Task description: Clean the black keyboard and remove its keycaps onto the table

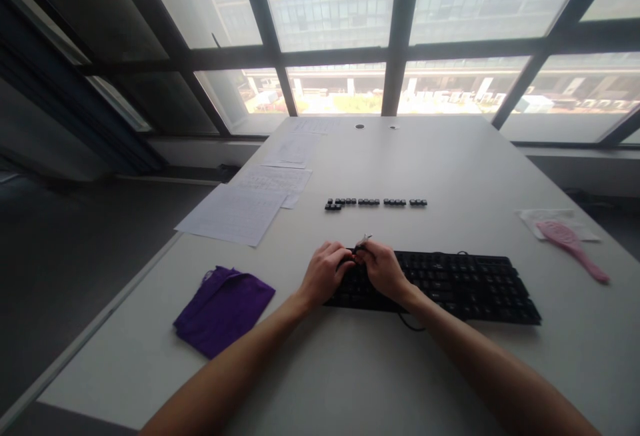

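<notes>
A black keyboard (460, 283) lies across the table in front of me, its left part under my hands. My left hand (325, 269) is closed over the keyboard's upper left area, its fingertips on a small dark piece (357, 249) that looks like a keycap. Pressed close against it, my right hand (381, 266) pinches a small tool with thin metallic wires (365, 239), which looks like a keycap puller. The fingers partly hide both small things. Beyond the keyboard, several black keycaps (369, 202) stand in a row of groups, with a few more (333, 207) just in front at the left end.
A purple cloth pouch (223, 309) lies left of my forearm. Printed sheets (235, 213) run along the table's left edge. At right, a pink hairbrush (570, 246) rests partly on a white packet (583, 226). The keyboard's cable (411, 324) loops out at its front edge.
</notes>
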Demonstrator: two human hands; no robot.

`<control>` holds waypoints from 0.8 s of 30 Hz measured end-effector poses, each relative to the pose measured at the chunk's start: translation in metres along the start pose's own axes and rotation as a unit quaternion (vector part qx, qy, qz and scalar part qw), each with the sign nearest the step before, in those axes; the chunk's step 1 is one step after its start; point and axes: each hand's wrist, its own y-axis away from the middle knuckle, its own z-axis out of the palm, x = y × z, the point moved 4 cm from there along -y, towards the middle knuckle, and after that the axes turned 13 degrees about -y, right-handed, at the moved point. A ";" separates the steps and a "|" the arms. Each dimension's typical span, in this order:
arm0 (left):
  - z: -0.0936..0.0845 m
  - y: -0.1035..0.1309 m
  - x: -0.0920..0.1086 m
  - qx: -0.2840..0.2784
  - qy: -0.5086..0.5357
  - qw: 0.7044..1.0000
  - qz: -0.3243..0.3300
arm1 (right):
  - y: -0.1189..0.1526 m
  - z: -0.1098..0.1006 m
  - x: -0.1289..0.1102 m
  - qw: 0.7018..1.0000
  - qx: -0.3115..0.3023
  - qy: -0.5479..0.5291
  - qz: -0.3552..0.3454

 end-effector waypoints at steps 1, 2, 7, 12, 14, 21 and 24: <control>0.001 0.000 0.000 0.000 -0.009 1.000 0.000 | 0.000 0.001 -0.001 1.000 -0.008 0.004 -0.010; 0.002 0.001 -0.001 0.000 -0.017 1.000 -0.001 | 0.001 0.002 -0.002 1.000 -0.018 0.010 -0.021; 0.005 0.003 -0.004 0.002 -0.022 1.000 -0.004 | 0.005 0.011 -0.005 0.989 -0.090 0.083 -0.084; 0.003 0.002 -0.004 -0.004 -0.004 1.000 -0.005 | 0.006 0.011 -0.007 0.986 -0.099 0.084 -0.103; 0.001 0.002 -0.004 -0.004 0.000 1.000 -0.010 | 0.004 0.007 -0.006 0.994 -0.068 0.044 -0.073; 0.004 0.003 -0.006 -0.005 -0.007 1.000 -0.022 | 0.000 0.000 0.001 1.000 -0.007 -0.009 -0.006; 0.004 0.003 -0.006 -0.009 -0.010 1.000 -0.024 | -0.001 0.000 0.002 1.000 -0.005 -0.017 0.000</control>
